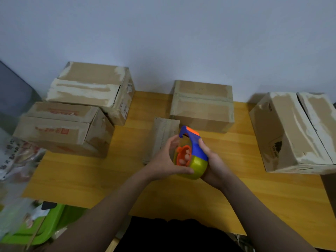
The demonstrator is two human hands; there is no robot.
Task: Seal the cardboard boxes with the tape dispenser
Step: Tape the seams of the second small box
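A tape dispenser (197, 157) with a blue handle, orange tip and yellow-green body is held above the wooden table (227, 188) at the centre. My right hand (212, 168) grips it from the right, fingers showing through its orange hub. My left hand (163, 159) holds its left side, thumb under the yellow body and fingers curled near the tape edge. A small flat cardboard box (161, 137) lies just behind my hands. A closed box (201, 104) stands behind it, with tape across its top.
Two boxes stand at the left, a rear one (91, 88) and a front one (61, 128) with red print. A large worn box (294, 131) sits at the right edge. Plastic bags (16, 157) and a green bin (36, 228) lie off the table's left.
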